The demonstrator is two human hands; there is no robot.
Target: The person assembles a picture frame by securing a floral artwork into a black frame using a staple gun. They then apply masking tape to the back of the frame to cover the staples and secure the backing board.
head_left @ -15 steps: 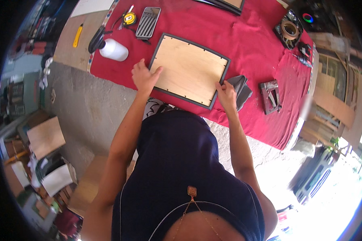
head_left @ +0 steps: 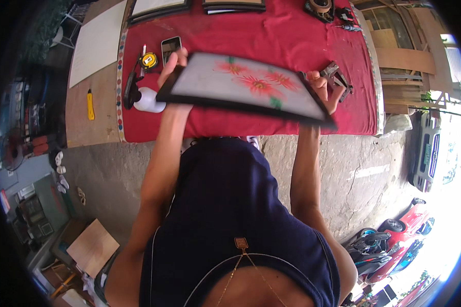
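Framed picture [head_left: 251, 84] raised over red tablecloth [head_left: 271, 36]; cracked concrete floor [head_left: 112, 174] below.

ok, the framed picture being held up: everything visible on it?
The framed picture is a flat rectangle with a thin black frame around a pale panel bearing red-orange flowers and a touch of green. Its picture side faces up, and it is lifted and tilted above the red tablecloth, with its right end lower and nearer the camera. The left hand grips its left end and the right hand its right end. Material and glazing cannot be told.
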